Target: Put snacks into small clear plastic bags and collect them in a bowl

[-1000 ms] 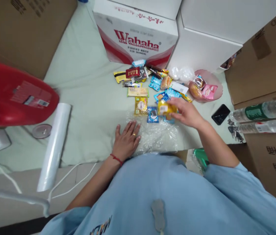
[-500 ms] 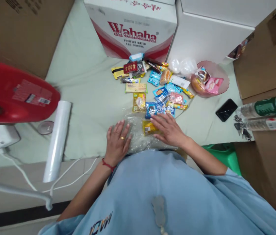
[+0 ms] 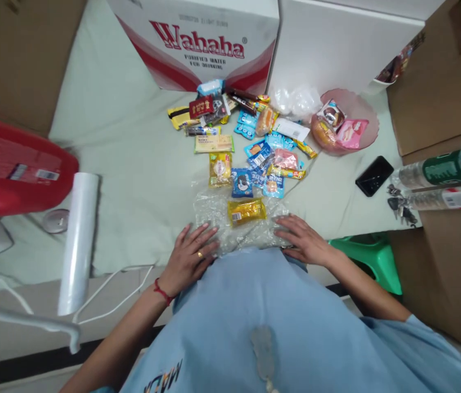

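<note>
A crinkled sheet of clear plastic (image 3: 209, 210) lies at the table's front edge, against my blue shirt. On it rests a yellow wrapped snack (image 3: 246, 212). My left hand (image 3: 191, 256) lies at the sheet's left side, palm down with the fingers apart. At the right side, my right hand (image 3: 304, 240) touches the plastic with its fingers stretched out. Just behind the sheet are a blue snack packet (image 3: 241, 182) and a yellow-green one (image 3: 219, 169). More wrapped snacks, among them a cream-coloured packet (image 3: 214, 143), spread toward the back.
A pink bowl (image 3: 371, 117) holds several snacks; a black phone (image 3: 375, 176), keys (image 3: 400, 206) and plastic bottles (image 3: 443, 170) are at the right. To the left lie a white plastic roll (image 3: 78, 243) and a red container (image 3: 21, 169). A Wahaha box (image 3: 209, 43) stands behind.
My right hand has moved off the yellow snack to the right edge of the plastic. The left hand stays by the left edge. The view has shifted slightly.
</note>
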Motion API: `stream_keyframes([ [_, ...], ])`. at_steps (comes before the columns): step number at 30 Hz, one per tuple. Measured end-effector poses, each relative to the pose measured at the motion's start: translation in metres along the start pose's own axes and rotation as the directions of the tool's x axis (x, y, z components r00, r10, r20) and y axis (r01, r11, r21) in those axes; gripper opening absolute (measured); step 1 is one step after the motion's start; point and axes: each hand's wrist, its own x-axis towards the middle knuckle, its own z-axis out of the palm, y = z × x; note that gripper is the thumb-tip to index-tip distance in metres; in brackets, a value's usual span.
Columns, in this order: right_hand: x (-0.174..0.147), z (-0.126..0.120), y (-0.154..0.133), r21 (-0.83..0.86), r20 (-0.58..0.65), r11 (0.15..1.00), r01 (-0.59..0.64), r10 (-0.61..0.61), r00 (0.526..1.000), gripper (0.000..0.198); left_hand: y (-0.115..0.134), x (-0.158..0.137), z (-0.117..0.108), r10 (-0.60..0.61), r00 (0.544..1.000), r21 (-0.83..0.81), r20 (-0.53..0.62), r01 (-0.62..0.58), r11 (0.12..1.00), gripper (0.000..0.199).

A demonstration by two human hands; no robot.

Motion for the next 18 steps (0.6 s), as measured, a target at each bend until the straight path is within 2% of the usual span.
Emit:
stream_keyframes([
  [2, -0.004, 0.012, -0.001, -0.006, -0.034, 0.999, -0.038, 0.038, 0.999, 0.032, 0.001, 0.005, 0.002, -0.061, 0.998, -0.067, -0.004, 0.06, 0.996, 0.024],
  [4, 0.003, 0.012, -0.003, 0.057, -0.077, 0.997, -0.044, 0.048, 0.996, 0.024, 0.001, 0.013, -0.003, -0.124, 0.992, -0.141, -0.016, 0.121, 0.983, 0.023],
  [8, 0.035, -0.017, 0.001, 0.236, -0.115, 0.968, -0.083, 0.112, 0.987, 0.027, -0.004, 0.038, -0.017, -0.268, 0.958, -0.25, -0.103, 0.236, 0.939, 0.02],
  [11, 0.066, -0.037, 0.014, 0.269, -0.13, 0.938, -0.22, 0.262, 0.956, 0.031, -0.019, 0.067, -0.02, -0.391, 0.908, -0.223, -0.147, 0.355, 0.908, 0.024],
  [14, 0.095, -0.042, 0.031, 0.208, -0.124, 0.892, -0.402, 0.432, 0.893, 0.032, -0.041, 0.093, -0.017, -0.492, 0.863, -0.155, -0.114, 0.474, 0.867, 0.025],
  [16, 0.107, -0.042, 0.039, 0.083, -0.088, 0.86, -0.503, 0.509, 0.856, 0.029, -0.055, 0.102, -0.019, -0.524, 0.846, -0.111, -0.098, 0.514, 0.851, 0.027],
  [18, 0.113, -0.045, 0.042, -0.071, -0.066, 0.818, -0.571, 0.567, 0.821, 0.029, -0.063, 0.102, -0.027, -0.532, 0.837, -0.08, -0.128, 0.526, 0.847, 0.037],
])
